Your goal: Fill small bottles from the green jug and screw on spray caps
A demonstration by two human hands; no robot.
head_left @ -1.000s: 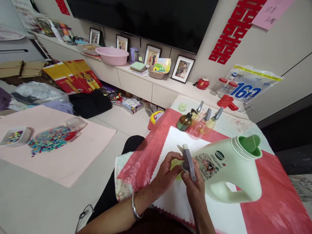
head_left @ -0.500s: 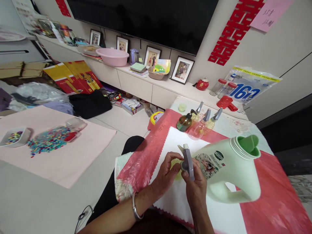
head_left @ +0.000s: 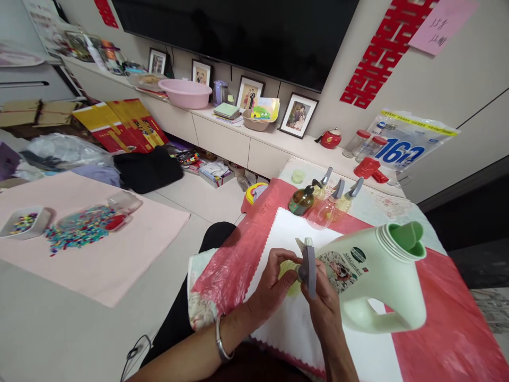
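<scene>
My left hand (head_left: 272, 284) is wrapped round the neck of a yellowish clear spray bottle (head_left: 293, 290), most of which the fingers hide. My right hand (head_left: 325, 303) grips the grey trigger spray head (head_left: 309, 271) at the bottle's top. The bottle is tilted, its head toward the right. Close beside my right hand stands a large pale green jug (head_left: 384, 286) with a green scoop-like piece (head_left: 411, 236) in its mouth. A white mat (head_left: 286, 329) lies underneath.
Behind are a dark pump bottle (head_left: 301, 200) and several spray bottles, one pinkish (head_left: 323, 213). Red plastic sheeting (head_left: 449, 313) covers the table. Coloured beads (head_left: 81, 228) lie on a pink sheet (head_left: 131, 254) to the left. A cabinet (head_left: 220, 140) runs along the wall.
The grey spray head has turned slightly and shifted a little to the right with my right hand. My left hand keeps its hold on the bottle.
</scene>
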